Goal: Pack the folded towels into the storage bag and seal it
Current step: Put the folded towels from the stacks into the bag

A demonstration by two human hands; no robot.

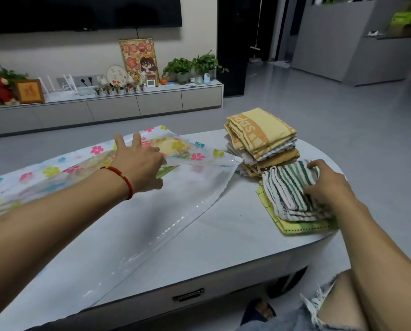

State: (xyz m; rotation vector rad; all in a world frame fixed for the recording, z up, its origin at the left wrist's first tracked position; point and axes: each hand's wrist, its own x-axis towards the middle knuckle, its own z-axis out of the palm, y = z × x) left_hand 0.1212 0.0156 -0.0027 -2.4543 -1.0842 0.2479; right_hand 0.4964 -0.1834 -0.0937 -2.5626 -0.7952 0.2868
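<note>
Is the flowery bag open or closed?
Open. The left hand lifts the storage bag mouth's upper layer, and a towel inside shows.

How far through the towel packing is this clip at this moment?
Early on. Done: at least one yellow towel shows through the flowered storage bag. In hand: the left hand lifts the bag's open edge while the right hand grips the green-striped towel. Left: that towel, the yellow-green one beneath it, the tall stack, then sealing.

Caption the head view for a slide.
Left hand lifts the storage bag mouth while right hand grips a striped towel.
</note>
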